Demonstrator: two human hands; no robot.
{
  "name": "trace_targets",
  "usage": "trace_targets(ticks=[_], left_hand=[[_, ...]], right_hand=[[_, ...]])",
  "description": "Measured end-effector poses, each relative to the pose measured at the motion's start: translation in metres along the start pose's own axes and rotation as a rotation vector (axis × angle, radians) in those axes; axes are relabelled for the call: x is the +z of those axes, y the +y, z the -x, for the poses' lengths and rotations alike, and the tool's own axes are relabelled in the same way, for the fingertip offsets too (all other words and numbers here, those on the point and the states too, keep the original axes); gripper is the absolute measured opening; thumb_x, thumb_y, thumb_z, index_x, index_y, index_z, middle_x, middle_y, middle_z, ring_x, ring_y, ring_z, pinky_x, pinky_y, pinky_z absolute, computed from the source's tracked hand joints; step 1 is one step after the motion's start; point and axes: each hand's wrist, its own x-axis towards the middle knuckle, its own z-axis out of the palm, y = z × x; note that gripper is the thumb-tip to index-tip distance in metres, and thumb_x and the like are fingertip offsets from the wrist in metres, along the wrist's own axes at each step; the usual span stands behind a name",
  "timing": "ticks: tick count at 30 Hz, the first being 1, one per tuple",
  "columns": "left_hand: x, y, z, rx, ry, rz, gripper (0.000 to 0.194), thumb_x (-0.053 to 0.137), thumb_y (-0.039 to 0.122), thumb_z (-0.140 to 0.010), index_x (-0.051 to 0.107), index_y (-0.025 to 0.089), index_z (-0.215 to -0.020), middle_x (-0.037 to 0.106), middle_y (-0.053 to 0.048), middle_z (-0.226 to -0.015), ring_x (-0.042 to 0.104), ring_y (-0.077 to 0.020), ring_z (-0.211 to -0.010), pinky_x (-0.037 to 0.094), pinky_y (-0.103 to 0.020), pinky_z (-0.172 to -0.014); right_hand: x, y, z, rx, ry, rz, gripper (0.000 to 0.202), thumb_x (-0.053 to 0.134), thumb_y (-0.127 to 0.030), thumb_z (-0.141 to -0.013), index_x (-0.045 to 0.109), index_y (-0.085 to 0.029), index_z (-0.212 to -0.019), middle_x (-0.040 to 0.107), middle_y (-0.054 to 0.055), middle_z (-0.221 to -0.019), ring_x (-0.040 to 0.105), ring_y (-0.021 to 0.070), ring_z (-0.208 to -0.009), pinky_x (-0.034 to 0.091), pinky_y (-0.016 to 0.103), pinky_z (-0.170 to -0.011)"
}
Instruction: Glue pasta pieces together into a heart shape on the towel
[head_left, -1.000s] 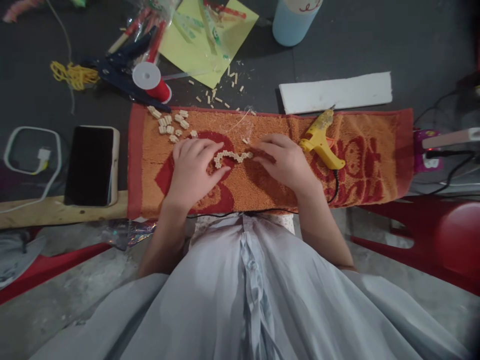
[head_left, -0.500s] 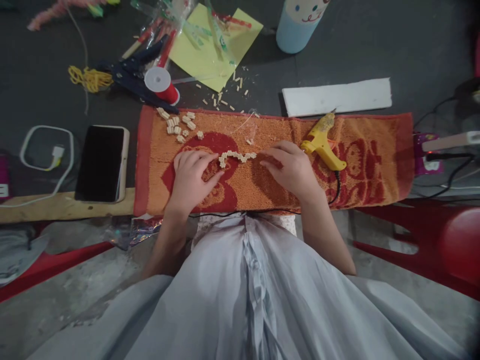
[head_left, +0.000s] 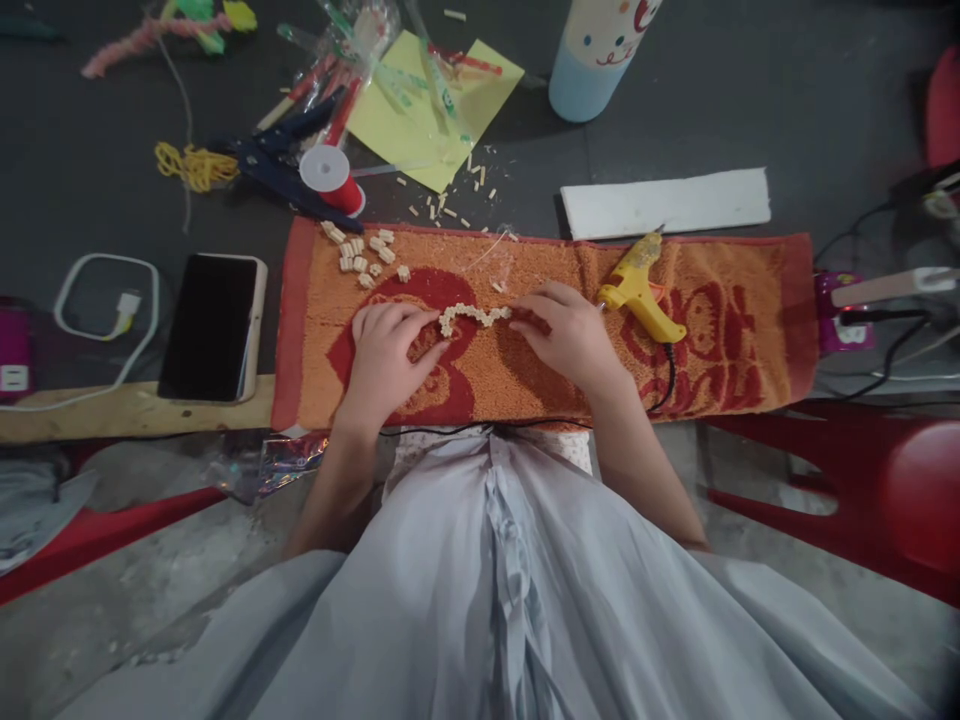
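Note:
A short wavy chain of small pale stick pieces (head_left: 471, 314) lies across the orange-and-red towel (head_left: 525, 390) in front of me. My left hand (head_left: 390, 358) has its thumb and forefinger around the chain's left end, steadying it. At the other end, the fingertips of my right hand (head_left: 564, 335) close on the chain's tip. Its remaining fingers are curled. Beyond my left hand is a loose group of small pale stick bundles (head_left: 360, 255). Just right of my right hand rests a yellow glue gun (head_left: 641, 290), its nozzle pointing away.
A red thread spool (head_left: 330, 180), dark-handled cutters (head_left: 274, 165) and yellow paper (head_left: 420, 110) with wrapped sticks lie behind the towel. Cut bits (head_left: 450, 210) are scattered nearby. A white strip (head_left: 667, 203), a bottle (head_left: 592, 70) and a phone (head_left: 210, 328) surround the area.
My right hand has moved slightly left, and its fingertips have come onto the chain's right end. My left hand stays at the left end. The camera view has shifted a little.

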Motion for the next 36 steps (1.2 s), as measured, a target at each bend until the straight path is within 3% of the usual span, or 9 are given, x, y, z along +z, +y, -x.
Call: trace_targets(ticks=[23,36], left_hand=[[-0.0008,0.0016,-0.0002,-0.006,-0.013,-0.005,0.031,0.062,0.04,-0.089,0.066,0.023,-0.115,0.065,-0.007,-0.108,0.057,-0.0248,-0.108,0.038,-0.044,-0.102],[-0.0018,0.0043,-0.0015,-0.025,-0.032,-0.006,0.028,0.059,0.039,-0.091,0.065,0.025,-0.115,0.066,-0.008,-0.11,0.056,-0.0261,-0.109,0.036,-0.046,-0.102]], right_hand=[[0.0027,-0.0021,-0.0048,0.005,-0.049,-0.047,0.027,0.056,-0.019,-0.089,0.068,-0.021,-0.113,0.066,0.01,-0.103,0.061,0.0251,-0.097,0.052,0.041,-0.088],[0.0054,-0.0018,-0.0062,-0.014,-0.035,-0.039,0.023,0.054,-0.02,-0.091,0.069,-0.021,-0.108,0.065,0.009,-0.1,0.061,0.0231,-0.094,0.052,0.037,-0.085]])
